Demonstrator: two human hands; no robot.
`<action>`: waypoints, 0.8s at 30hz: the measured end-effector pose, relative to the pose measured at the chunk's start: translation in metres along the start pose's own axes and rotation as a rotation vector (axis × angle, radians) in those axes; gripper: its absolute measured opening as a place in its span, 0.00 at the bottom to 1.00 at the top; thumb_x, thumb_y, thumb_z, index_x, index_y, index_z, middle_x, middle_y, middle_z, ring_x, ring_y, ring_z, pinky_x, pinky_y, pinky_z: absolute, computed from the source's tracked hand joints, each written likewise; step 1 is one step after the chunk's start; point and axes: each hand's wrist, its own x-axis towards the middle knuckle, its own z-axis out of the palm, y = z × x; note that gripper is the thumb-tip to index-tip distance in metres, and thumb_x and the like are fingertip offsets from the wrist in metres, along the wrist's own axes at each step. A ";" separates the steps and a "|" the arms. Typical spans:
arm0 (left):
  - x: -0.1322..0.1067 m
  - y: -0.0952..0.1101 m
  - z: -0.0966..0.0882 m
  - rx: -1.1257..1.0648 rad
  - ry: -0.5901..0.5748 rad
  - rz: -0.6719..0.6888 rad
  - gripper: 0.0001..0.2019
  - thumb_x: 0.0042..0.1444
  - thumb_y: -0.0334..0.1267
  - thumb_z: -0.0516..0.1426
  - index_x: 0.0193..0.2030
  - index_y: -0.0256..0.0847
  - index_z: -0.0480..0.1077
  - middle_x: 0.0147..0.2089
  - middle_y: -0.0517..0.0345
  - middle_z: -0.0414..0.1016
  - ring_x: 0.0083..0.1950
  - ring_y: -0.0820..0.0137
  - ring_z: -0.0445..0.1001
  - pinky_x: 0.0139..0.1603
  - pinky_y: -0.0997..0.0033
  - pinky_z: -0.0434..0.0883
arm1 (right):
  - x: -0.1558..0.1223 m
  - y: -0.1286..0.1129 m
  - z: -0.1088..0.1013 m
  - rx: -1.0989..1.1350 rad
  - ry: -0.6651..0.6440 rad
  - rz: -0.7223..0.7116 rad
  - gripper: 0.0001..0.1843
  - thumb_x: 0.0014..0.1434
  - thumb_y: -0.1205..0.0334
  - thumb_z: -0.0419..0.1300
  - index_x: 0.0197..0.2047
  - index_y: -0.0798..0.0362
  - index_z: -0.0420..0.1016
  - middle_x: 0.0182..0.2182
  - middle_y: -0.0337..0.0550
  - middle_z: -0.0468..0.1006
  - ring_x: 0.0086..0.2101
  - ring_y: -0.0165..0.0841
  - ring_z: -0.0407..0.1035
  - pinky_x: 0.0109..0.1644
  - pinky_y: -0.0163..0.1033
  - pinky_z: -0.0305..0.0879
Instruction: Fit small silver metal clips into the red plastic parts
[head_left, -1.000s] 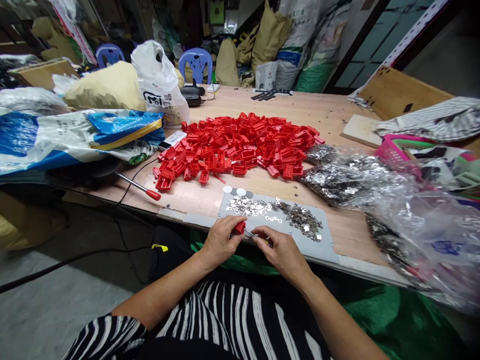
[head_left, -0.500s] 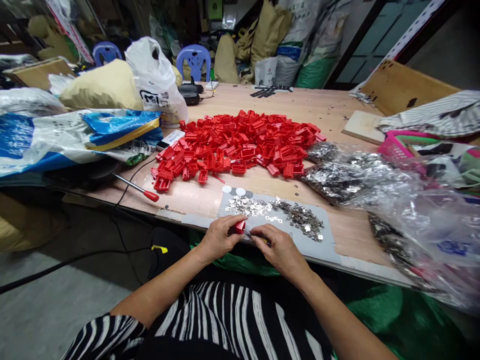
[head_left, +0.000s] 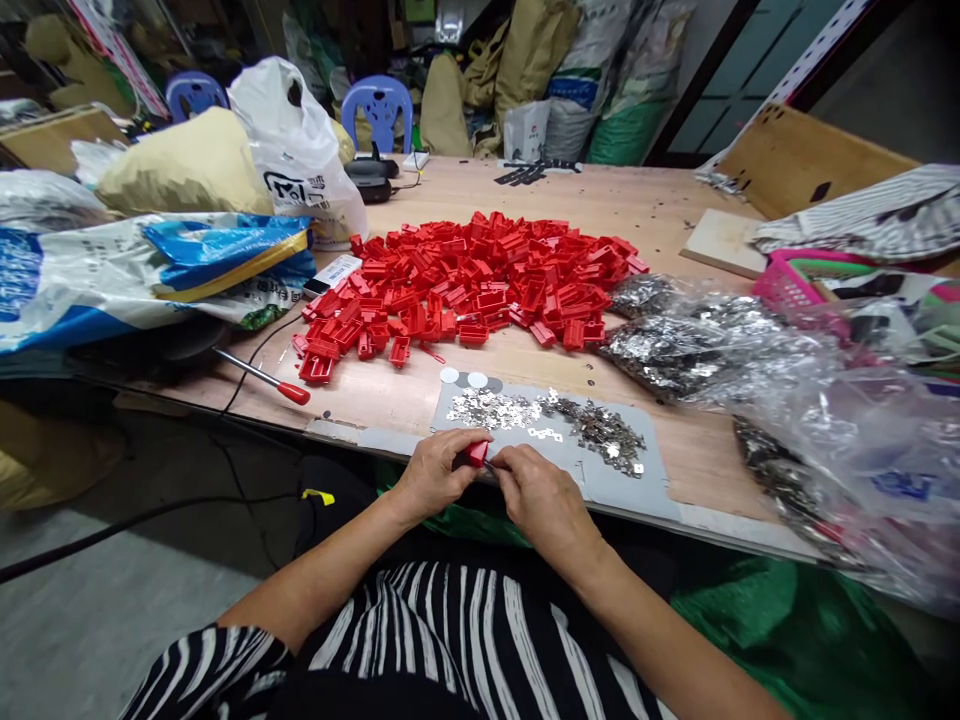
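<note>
Red-handled lever (head_left: 293, 393): near the front edge of the table (head_left: 630, 205).
Red pile (head_left: 480, 285): loose parts heaped across the table's middle.
Left hand (head_left: 435, 478): I have thumb and fingers clamped on one red part (head_left: 476, 454).
Red part: at the table's front edge, nearer me than the pile.
Right hand (head_left: 541, 495): fingers together on a thin metal shaft (head_left: 490, 466), mostly hidden, pointing at the red part.
Gray mat (head_left: 645, 492): small silver pieces (head_left: 499, 410), darker ones (head_left: 609, 436) to their right.
</note>
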 end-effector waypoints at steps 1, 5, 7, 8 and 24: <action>0.000 -0.001 0.000 -0.003 0.003 -0.001 0.21 0.49 0.27 0.60 0.51 0.44 0.71 0.48 0.54 0.78 0.50 0.64 0.75 0.53 0.60 0.70 | 0.001 -0.003 0.000 -0.029 -0.005 0.018 0.10 0.62 0.67 0.51 0.39 0.49 0.73 0.35 0.45 0.76 0.33 0.35 0.71 0.34 0.38 0.61; -0.001 -0.003 0.001 -0.016 0.006 -0.005 0.21 0.49 0.28 0.60 0.51 0.44 0.70 0.48 0.54 0.77 0.50 0.64 0.74 0.53 0.60 0.70 | 0.001 0.000 0.003 -0.005 -0.035 0.042 0.09 0.63 0.65 0.51 0.42 0.48 0.72 0.37 0.43 0.75 0.36 0.36 0.71 0.36 0.37 0.61; -0.002 -0.002 0.001 -0.036 0.014 -0.020 0.20 0.49 0.29 0.61 0.50 0.43 0.70 0.48 0.53 0.77 0.50 0.65 0.74 0.53 0.61 0.69 | 0.000 0.007 0.004 0.062 -0.051 0.010 0.10 0.63 0.64 0.51 0.44 0.48 0.71 0.38 0.43 0.75 0.38 0.36 0.71 0.38 0.38 0.63; -0.003 -0.001 0.001 -0.049 0.023 -0.036 0.19 0.49 0.29 0.61 0.49 0.42 0.71 0.48 0.53 0.77 0.49 0.65 0.74 0.53 0.62 0.69 | -0.001 0.011 0.004 0.107 -0.052 -0.015 0.11 0.64 0.63 0.50 0.46 0.48 0.70 0.39 0.43 0.75 0.38 0.36 0.71 0.40 0.39 0.63; -0.022 0.031 -0.009 -1.439 0.030 -0.700 0.10 0.52 0.38 0.63 0.33 0.38 0.66 0.36 0.55 0.79 0.43 0.68 0.78 0.54 0.62 0.70 | -0.015 0.008 -0.020 0.557 -0.177 -0.171 0.24 0.67 0.55 0.46 0.65 0.47 0.56 0.22 0.33 0.68 0.25 0.30 0.63 0.33 0.34 0.60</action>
